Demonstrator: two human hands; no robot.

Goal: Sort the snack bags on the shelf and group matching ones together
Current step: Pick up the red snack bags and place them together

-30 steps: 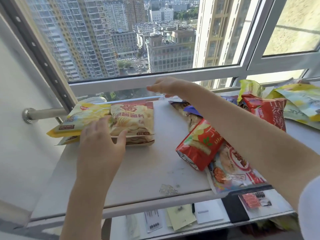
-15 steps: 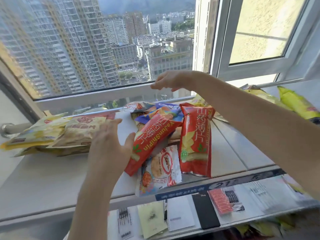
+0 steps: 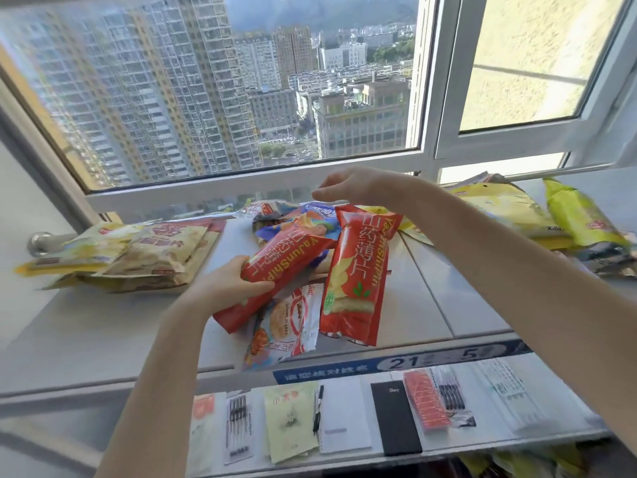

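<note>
Two matching red snack bags lie mid-shelf. My left hand [image 3: 230, 283] grips the left red bag [image 3: 275, 270] near its lower end, thumb on top. The second red bag [image 3: 355, 277] stands beside it to the right. My right hand [image 3: 348, 186] hovers above the far end of the pile, fingers loosely curled, holding nothing. Under the red bags sit a white and red bag [image 3: 289, 326] and a blue bag [image 3: 320, 215]. A stack of yellow bags [image 3: 151, 253] lies at the shelf's left. More yellow-green bags [image 3: 565, 219] are at the right.
The grey shelf [image 3: 103, 332] runs under a window frame [image 3: 262, 181]. A lower shelf [image 3: 344, 426] holds pens, small packets and a black card. A metal rail end [image 3: 39, 241] sticks out at the left wall. A blue numbered label [image 3: 396, 363] marks the shelf's front edge.
My left hand moved right off the yellow stack and closed on the left red bag. The view swung right and up, and my right hand stayed raised over the pile.
</note>
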